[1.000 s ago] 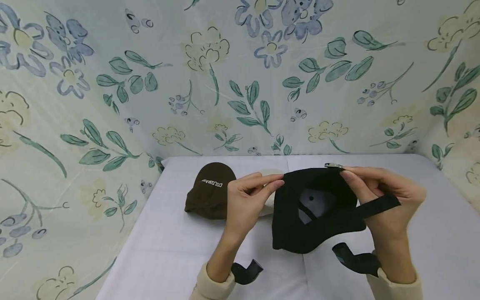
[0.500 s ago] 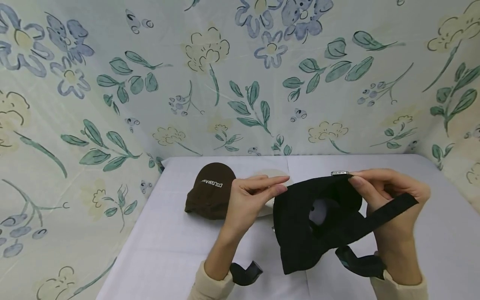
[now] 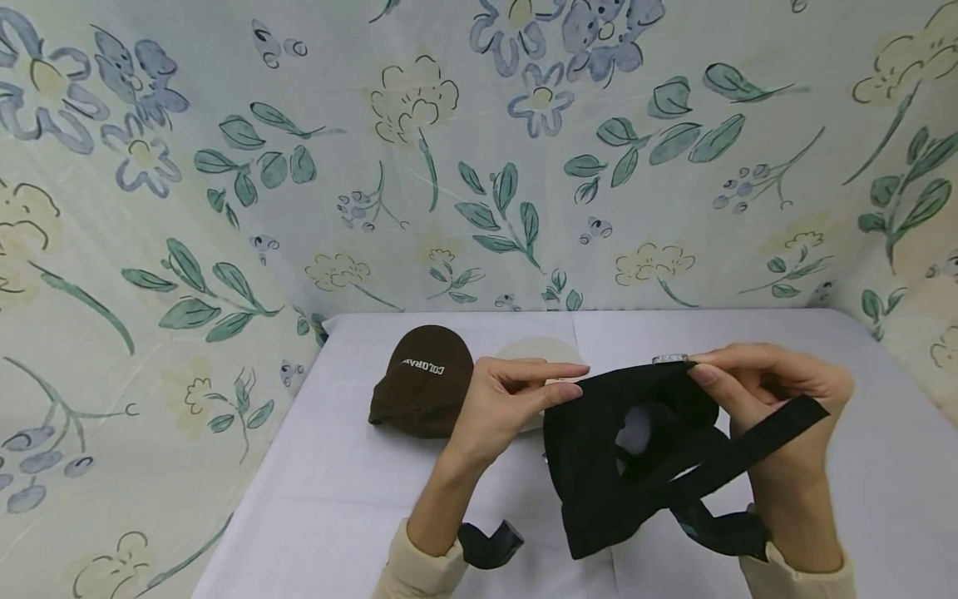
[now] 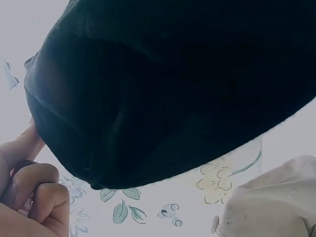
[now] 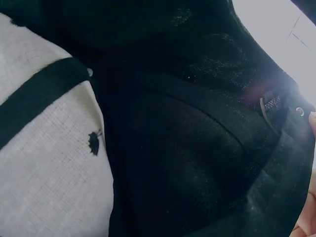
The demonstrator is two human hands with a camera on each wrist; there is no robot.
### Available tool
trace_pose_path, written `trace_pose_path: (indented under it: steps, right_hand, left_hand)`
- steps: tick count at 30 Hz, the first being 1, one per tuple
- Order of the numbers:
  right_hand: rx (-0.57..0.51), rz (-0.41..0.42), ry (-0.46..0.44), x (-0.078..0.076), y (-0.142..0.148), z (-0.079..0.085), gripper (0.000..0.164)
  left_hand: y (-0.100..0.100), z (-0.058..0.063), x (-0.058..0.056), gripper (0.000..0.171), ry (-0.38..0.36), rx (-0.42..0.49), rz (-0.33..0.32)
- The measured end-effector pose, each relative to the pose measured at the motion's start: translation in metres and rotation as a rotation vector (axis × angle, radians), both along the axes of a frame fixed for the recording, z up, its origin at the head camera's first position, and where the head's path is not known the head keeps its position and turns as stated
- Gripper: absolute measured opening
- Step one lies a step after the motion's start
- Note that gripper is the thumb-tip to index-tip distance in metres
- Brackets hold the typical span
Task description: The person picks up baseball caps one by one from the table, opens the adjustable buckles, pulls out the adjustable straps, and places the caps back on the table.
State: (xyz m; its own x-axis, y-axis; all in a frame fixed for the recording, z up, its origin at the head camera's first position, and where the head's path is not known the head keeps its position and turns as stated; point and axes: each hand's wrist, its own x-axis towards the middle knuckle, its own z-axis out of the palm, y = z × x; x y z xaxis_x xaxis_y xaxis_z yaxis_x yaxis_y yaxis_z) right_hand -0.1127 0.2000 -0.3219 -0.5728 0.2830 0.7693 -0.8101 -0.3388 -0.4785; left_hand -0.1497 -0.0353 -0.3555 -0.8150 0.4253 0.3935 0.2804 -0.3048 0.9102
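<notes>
Both hands hold up a black cap (image 3: 599,466), tilted so its inside and rear opening face me. The left hand (image 3: 490,412) pinches the left end of its upper edge between thumb and fingers. With thumb and forefinger, the right hand (image 3: 786,408) pinches the upper right corner, beside a small silver buckle (image 3: 669,359). A loose black strap (image 3: 771,441) sticks out from the cap across the right palm and wrist. Dark cloth fills most of the left wrist view, with curled fingers (image 4: 39,192) at its left. The right wrist view looks into the dark cap interior (image 5: 168,148).
A brown cap (image 3: 422,391) with white lettering sits on the white-covered table (image 3: 337,499) at the back left. Beside it an off-white cap (image 3: 542,349) is partly hidden behind the left hand and the black cap. Floral cloth (image 3: 464,208) hangs behind and at the sides.
The black cap has come down a little and tilted, its lower left corner swinging downward. Both hands have sunk slightly, the left also shifting right, and keep their pinch. The strap points up more steeply.
</notes>
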Motion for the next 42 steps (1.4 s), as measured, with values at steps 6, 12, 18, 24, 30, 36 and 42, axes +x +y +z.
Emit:
trace_pose_path:
  steps: [6,12,18,24,30,36,42]
  right_hand:
    - [0.034,-0.027,0.001,-0.001,0.0,-0.002,0.016]
    - [0.071,-0.017,0.011,0.0,0.001,-0.002,0.017]
    - [0.152,0.128,0.107,0.003,0.004,0.003,0.013]
    - [0.444,0.409,0.269,-0.001,0.012,0.006,0.015]
    - [0.751,0.625,0.246,0.0,0.017,-0.001,0.033]
    - [0.897,0.525,0.099,-0.001,0.02,-0.01,0.047]
    - [0.801,0.314,-0.101,0.004,0.014,-0.008,0.045]
  left_hand:
    - [0.002,-0.002,-0.002,0.02,0.015,-0.001,0.01]
    - [0.002,-0.004,-0.003,0.016,0.083,0.054,0.044]
    - [0.001,-0.004,-0.004,0.019,0.125,0.112,0.048]
    - [-0.001,-0.003,-0.004,0.017,0.163,0.105,0.045]
    - [-0.002,-0.002,-0.003,0.01,0.22,0.051,-0.019]
    - [-0.002,0.0,-0.001,0.008,0.243,0.016,-0.086]
    - [-0.003,0.002,0.001,0.009,0.248,0.028,-0.108]
